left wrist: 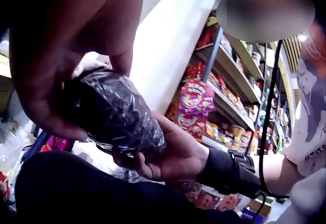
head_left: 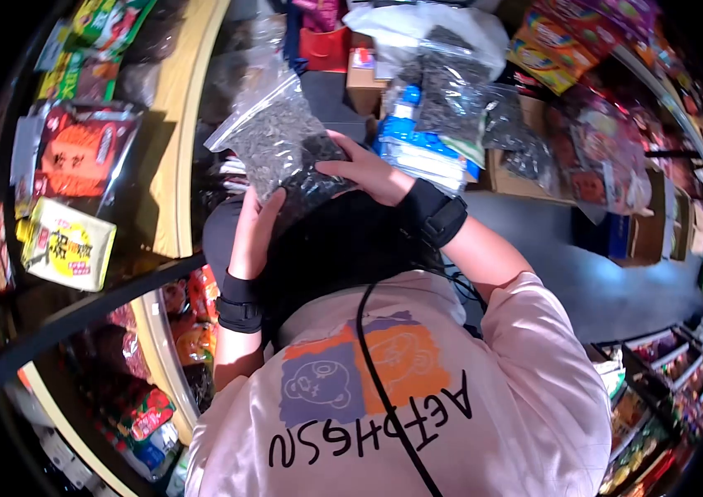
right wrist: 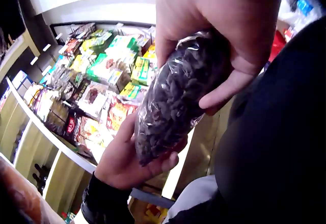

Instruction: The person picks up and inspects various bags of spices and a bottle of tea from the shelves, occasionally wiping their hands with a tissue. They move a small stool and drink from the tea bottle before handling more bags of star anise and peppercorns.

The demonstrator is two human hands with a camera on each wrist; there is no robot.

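A clear zip bag of dark seeds point(head_left: 272, 132), which look like sunflower seeds, is held in front of the body by both hands. Its zip edge points up and away in the head view. My left hand point(head_left: 253, 228) grips the near left side, with the thumb on the front. On the right side my right hand point(head_left: 368, 170) grips the bag, thumb and fingers around it. The right wrist view shows the seeds point(right wrist: 173, 94) bunched in the plastic between the two hands. From the left wrist view the bag point(left wrist: 125, 112) looks plump, its ends covered by fingers.
More bags of dark seeds point(head_left: 451, 87) lie by a cardboard box point(head_left: 513, 178) ahead, next to a blue and white package point(head_left: 417, 149). Snack shelves with a wooden edge point(head_left: 176, 141) stand close on the left. Colourful snack bags point(head_left: 562, 50) sit at the right.
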